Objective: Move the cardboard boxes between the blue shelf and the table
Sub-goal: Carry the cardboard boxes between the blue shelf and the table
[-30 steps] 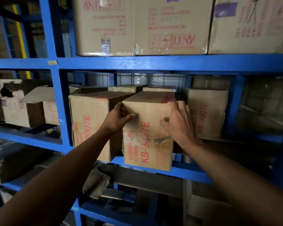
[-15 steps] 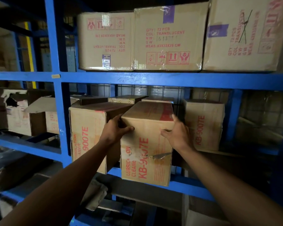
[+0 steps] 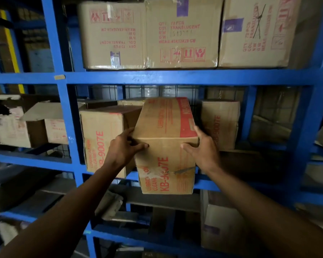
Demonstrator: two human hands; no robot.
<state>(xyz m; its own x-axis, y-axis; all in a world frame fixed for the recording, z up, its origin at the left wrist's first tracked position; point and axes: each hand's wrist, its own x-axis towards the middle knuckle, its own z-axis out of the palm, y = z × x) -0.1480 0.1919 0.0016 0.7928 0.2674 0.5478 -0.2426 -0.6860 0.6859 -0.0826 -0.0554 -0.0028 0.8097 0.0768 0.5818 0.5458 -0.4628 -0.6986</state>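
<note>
A brown cardboard box (image 3: 166,146) with red "KB-9007E" print sticks out past the front edge of the blue shelf (image 3: 157,78) at its middle level. My left hand (image 3: 123,148) grips its upper left edge and my right hand (image 3: 201,148) grips its upper right edge. A matching box (image 3: 101,138) stands to its left and another matching box (image 3: 222,123) to its right, both further back on the same level. The table is not in view.
Three large taped cartons (image 3: 183,34) fill the level above. A torn open box (image 3: 9,120) sits in the left bay past a blue upright (image 3: 67,127). More cartons (image 3: 224,228) and flattened cardboard lie on the lower level.
Both hands have drawn the gripped box further out of the shelf toward me, so more of its top shows. The view has tilted up, showing more of the upper cartons.
</note>
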